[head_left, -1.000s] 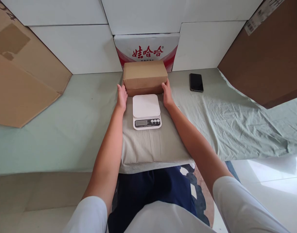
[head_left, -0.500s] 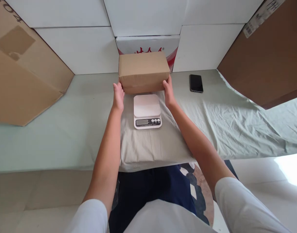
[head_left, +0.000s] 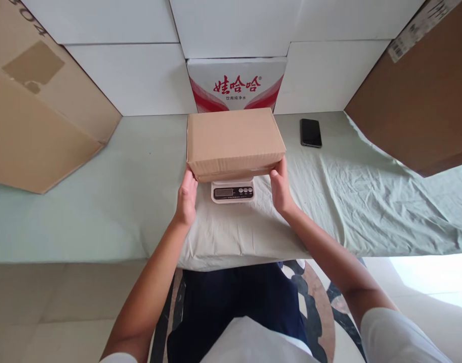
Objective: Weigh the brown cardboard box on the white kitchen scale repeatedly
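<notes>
Cardboard box (head_left: 234,141) sits over the white scale (head_left: 233,191), left hand (head_left: 187,195) and right hand (head_left: 280,190) gripping its near corners. Phone (head_left: 311,132) lies at 2 o'clock, well apart; open sheet (head_left: 102,201) toward 9.

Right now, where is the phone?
In the head view the phone lies on the green sheet, to the right of the box, near the back wall.

cardboard box (head_left: 234,141): moved from behind scale (head_left: 233,192) | now over its platform
</notes>
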`<move>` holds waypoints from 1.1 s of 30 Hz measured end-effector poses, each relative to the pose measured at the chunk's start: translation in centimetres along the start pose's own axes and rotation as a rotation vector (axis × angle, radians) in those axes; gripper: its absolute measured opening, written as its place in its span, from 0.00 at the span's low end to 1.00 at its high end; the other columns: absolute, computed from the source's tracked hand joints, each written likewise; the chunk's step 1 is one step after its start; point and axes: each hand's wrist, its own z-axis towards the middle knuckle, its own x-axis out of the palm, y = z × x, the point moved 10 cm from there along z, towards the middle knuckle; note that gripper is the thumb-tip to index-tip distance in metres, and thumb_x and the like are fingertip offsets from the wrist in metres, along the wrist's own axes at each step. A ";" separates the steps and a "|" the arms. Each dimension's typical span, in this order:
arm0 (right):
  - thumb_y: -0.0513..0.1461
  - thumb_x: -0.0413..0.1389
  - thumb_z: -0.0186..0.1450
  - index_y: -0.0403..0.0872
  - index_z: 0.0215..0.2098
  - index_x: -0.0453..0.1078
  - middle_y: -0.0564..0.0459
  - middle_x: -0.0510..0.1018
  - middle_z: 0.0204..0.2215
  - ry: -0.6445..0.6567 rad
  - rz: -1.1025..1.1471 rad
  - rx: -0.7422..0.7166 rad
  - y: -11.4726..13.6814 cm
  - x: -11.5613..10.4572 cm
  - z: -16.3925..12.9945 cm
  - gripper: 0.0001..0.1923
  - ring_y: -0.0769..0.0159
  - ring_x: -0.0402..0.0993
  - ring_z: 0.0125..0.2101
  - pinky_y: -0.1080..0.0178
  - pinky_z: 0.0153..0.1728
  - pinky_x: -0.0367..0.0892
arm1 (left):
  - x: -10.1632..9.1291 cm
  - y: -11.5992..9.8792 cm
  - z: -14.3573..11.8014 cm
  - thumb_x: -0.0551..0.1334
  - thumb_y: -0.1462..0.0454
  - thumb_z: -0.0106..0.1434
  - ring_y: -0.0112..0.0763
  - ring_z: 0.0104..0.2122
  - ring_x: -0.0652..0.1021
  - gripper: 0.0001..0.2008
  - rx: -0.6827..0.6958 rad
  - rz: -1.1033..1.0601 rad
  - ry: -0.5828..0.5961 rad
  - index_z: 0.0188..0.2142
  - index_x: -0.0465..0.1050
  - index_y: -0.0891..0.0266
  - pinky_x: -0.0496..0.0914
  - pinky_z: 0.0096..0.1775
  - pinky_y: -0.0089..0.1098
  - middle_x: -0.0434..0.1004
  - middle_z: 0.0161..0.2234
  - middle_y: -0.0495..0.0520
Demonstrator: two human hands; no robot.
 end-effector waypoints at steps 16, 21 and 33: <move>0.62 0.48 0.69 0.66 0.74 0.47 0.58 0.56 0.77 -0.037 -0.063 0.024 -1.4 -0.3 -0.8 0.39 0.51 0.51 0.77 0.40 0.78 0.50 | -0.1 1.8 1.0 0.50 0.28 0.62 0.51 0.77 0.56 0.45 -0.049 -0.031 0.015 0.70 0.65 0.45 0.54 0.75 0.49 0.60 0.75 0.53; 0.61 0.50 0.68 0.66 0.73 0.50 0.57 0.59 0.75 -0.044 -0.020 0.027 -1.3 -0.4 -0.8 0.38 0.51 0.53 0.75 0.40 0.78 0.50 | 0.3 1.3 1.0 0.50 0.30 0.63 0.51 0.76 0.58 0.43 -0.001 -0.039 0.037 0.70 0.65 0.45 0.54 0.74 0.49 0.61 0.75 0.54; 0.62 0.49 0.69 0.66 0.74 0.47 0.57 0.57 0.76 -0.034 -0.102 0.027 -0.1 -0.2 -0.9 0.38 0.52 0.54 0.75 0.42 0.78 0.52 | 0.6 0.9 1.2 0.51 0.30 0.62 0.52 0.76 0.59 0.43 -0.011 -0.028 0.017 0.68 0.68 0.46 0.54 0.75 0.50 0.64 0.73 0.55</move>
